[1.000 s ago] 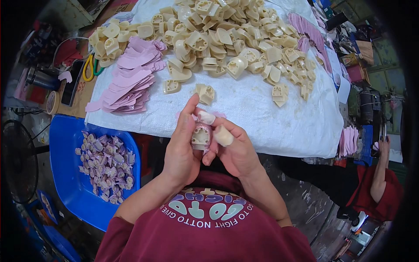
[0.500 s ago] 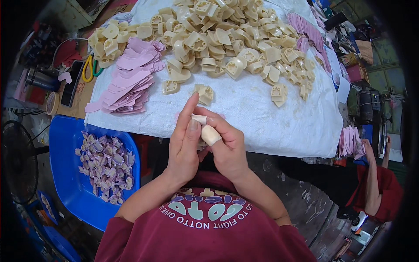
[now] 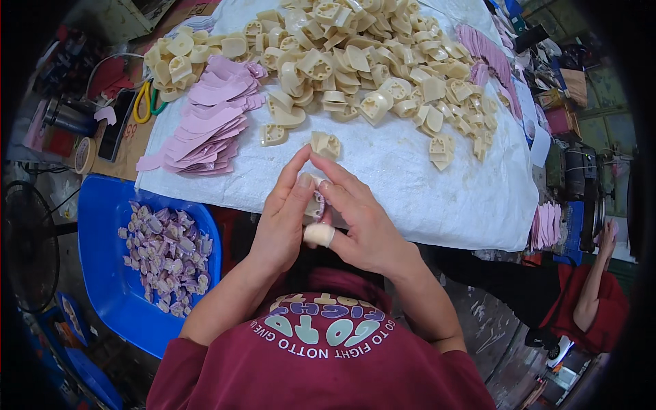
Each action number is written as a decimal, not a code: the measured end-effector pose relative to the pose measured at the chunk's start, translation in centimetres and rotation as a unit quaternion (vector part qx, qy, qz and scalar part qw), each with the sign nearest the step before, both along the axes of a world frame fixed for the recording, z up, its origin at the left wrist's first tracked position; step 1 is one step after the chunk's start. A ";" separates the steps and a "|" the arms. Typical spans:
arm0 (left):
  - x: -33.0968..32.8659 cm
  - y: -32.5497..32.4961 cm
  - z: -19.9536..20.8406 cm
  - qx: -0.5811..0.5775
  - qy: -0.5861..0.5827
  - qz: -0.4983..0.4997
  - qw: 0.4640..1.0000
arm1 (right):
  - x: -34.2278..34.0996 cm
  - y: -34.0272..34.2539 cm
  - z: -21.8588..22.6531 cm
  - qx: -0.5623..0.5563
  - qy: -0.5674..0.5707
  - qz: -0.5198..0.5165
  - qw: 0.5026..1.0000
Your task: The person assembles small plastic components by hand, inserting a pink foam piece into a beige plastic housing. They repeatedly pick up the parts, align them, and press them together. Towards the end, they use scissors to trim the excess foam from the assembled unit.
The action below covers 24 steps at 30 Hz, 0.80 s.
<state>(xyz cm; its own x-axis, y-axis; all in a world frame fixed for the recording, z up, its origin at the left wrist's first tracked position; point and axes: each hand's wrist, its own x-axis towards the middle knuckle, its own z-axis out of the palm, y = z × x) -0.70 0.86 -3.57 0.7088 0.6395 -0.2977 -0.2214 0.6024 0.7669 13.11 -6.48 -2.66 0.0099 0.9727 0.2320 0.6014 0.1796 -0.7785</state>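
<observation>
Close to my body, at the table's front edge, both hands hold one small cream shoe heel with a pink edge of covering showing on it. My left hand grips its left side, thumb on top. My right hand closes round the other side, and its thumb wears a cream finger cover. The fingers hide most of the heel. Just beyond my fingertips a bare cream heel lies on the white cloth. Pink cut pieces lie in an overlapping stack to the left.
A large heap of cream heels covers the far table. More pink pieces lie far right. Left below stands a blue tub holding pink-purple covered heels. Scissors and a phone lie left. Another person works at right.
My right hand has turned and its fingers now stretch over the heel. The covered thumb has dropped lower, and more of the heel's pink edge shows. The view has shifted slightly.
</observation>
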 end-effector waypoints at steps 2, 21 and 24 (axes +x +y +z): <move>-0.1 -0.1 0.7 -0.029 -0.019 -0.001 0.999 | 0.4 -0.1 0.3 0.019 -0.003 -0.002 1.000; -1.6 1.1 1.1 0.281 -0.052 -0.099 0.953 | 0.1 -1.1 -1.7 -0.019 0.534 -0.016 0.845; -1.3 2.0 1.7 0.564 0.069 -0.108 0.816 | 2.0 -1.9 -0.4 -0.148 0.596 -0.100 0.783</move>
